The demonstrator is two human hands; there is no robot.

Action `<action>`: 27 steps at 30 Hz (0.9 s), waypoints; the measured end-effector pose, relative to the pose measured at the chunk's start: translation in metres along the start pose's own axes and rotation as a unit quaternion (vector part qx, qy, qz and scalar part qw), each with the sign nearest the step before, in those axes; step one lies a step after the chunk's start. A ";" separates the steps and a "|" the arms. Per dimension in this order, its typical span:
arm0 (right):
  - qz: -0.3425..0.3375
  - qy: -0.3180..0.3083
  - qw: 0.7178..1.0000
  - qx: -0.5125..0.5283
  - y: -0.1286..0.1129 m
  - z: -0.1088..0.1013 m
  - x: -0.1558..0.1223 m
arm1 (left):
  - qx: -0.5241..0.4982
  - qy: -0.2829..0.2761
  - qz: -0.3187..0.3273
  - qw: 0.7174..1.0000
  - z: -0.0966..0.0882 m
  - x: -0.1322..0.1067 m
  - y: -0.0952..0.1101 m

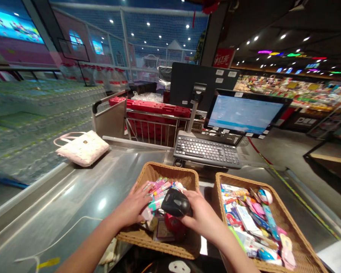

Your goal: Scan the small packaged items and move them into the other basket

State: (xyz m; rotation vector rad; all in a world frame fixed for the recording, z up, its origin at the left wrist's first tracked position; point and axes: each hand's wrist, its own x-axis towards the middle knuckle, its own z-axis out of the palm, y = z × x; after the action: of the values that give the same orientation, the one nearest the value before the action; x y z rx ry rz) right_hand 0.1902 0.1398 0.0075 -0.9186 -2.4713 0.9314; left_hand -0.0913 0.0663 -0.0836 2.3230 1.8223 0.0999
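Observation:
My right hand [197, 208] is wrapped round a black barcode scanner [174, 203], held over the left wicker basket [170, 167]. Inside that basket lie small colourful packaged items [159, 197], pink, white and mint green. My left hand [136, 203] rests over its left side, fingers spread and touching the packages; its thumb is near a pale piece. Below the scanner sits a round red thing [174, 225], partly covered, beside a flat dark-framed item [160, 229].
At right, another wicker basket [287, 204] holds many small goods. Behind stand a keyboard [207, 149] and a lit monitor [244, 113]. On the metal counter [116, 170] are a pale handbag [85, 148] and a white cable [65, 233]. A shopping cart [153, 125] stands beyond.

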 end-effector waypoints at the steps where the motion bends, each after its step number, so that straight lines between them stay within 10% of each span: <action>1: 0.003 0.006 1.000 0.011 -0.001 -0.003 -0.003 | 0.003 0.010 0.003 1.000 0.000 0.004 0.001; 10: 0.029 0.134 0.990 0.046 0.007 -0.060 -0.055 | 0.010 0.148 0.091 0.985 -0.026 0.080 0.059; 19: 0.142 0.289 0.942 -0.095 0.064 -0.121 -0.133 | -0.044 0.082 0.229 0.969 -0.011 0.174 0.183; 27: 0.179 0.303 0.929 -0.113 0.099 -0.142 -0.173 | 0.007 0.010 0.297 0.955 0.017 0.232 0.248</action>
State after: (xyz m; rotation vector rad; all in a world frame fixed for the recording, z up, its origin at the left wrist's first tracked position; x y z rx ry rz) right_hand 0.4343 0.1446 0.0281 -1.5070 -1.9263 0.3656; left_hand 0.2054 0.2326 -0.0679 2.8022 1.0697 0.1923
